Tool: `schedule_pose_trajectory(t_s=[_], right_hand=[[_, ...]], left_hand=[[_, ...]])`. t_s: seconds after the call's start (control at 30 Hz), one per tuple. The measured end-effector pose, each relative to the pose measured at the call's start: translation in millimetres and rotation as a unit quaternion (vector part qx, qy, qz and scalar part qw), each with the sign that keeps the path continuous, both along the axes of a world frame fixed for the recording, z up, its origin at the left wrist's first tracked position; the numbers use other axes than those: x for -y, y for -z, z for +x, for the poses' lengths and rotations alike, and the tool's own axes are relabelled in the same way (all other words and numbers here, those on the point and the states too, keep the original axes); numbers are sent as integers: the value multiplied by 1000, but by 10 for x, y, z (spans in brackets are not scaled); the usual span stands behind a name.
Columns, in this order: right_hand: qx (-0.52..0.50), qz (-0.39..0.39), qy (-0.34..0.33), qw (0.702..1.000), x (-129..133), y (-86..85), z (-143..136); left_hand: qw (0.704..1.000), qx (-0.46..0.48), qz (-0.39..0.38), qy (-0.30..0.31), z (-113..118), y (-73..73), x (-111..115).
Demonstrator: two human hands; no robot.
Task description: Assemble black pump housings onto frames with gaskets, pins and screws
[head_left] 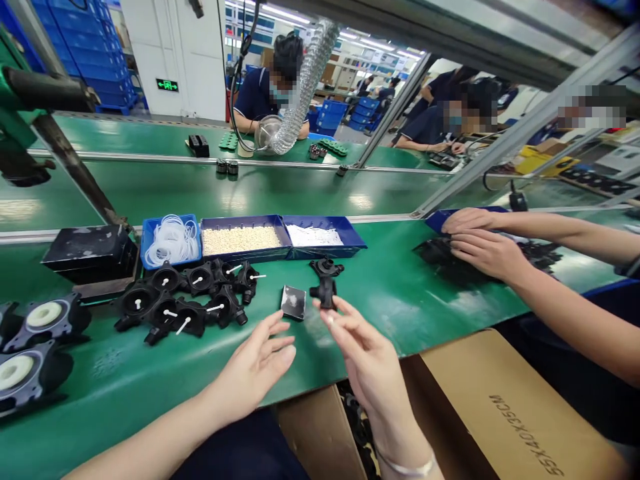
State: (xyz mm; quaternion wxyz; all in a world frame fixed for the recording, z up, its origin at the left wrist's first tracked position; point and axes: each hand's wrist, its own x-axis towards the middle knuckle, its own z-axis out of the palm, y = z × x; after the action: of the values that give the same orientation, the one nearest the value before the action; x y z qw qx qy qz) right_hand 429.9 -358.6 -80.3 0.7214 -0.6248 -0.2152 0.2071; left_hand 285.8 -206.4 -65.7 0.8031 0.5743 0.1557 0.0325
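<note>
My right hand [367,353] pinches a black plastic housing [326,292] with a short side port, thumb and fingertips at its near end. Just beyond it is another black ring-shaped part [327,268]; whether the two are joined I cannot tell. Fingers apart, my left hand [257,363] hovers over the table's near edge with nothing in it. Close to its fingertips lies a small black block [293,303] with a scuffed top. Left of that, several black housings [190,317] sit in a cluster, white pins standing or leaning in them.
Along the back stand a blue bin of clear rings [197,257], a tray of small beige pieces [243,253] and a tray of white pins [350,249]. A co-worker's hands [483,240] touch black parts at right. An open carton [500,400] stands below the edge.
</note>
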Motion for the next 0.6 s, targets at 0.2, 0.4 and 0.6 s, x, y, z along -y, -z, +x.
schedule_pose_trajectory(t_s=[0.2,0.4,0.6], right_hand=[[-32,28,-197,980,-29,-212,-621],[-124,20,-171,977,-114,-206,-494],[-10,-47,-180,982,-283,-147,-511]], left_hand=[[976,15,-188,-111,82,-109,39],[962,14,-239,-134,-65,-106,-136],[955,-5,-261,-138,-72,-108,-159]])
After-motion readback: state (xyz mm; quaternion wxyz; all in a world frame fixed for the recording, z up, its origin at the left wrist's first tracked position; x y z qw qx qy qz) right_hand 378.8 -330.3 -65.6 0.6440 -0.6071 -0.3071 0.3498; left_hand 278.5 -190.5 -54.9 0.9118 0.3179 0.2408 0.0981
